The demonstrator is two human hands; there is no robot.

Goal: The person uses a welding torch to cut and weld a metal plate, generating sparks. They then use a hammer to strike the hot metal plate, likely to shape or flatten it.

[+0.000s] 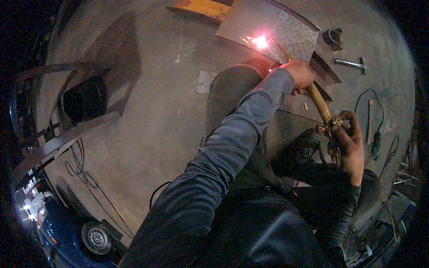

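Observation:
A brass cutting torch (pixel 318 99) runs between my two hands. My left hand (pixel 298 75) is wrapped around its front part, beside the edge of a grey metal plate (pixel 290 33). My right hand (pixel 352 149) grips the rear end by the small brass valve knobs (pixel 337 121). From the left hand the thin nozzle tube (pixel 281 50) reaches over the plate. Close to the plate's near edge burns a bright pinkish-white glow (pixel 260 42), throwing sparks to the left. The glare hides the exact tip and the metal under it.
Beyond the plate lies a yellow steel beam (pixel 201 10). A hammer (pixel 351 63) and a dark metal block (pixel 332 39) rest on the floor at right, near a cable (pixel 380 107). At left stand a metal frame (pixel 67 136) and a black bucket (pixel 85 99); a blue car (pixel 67 232) is behind.

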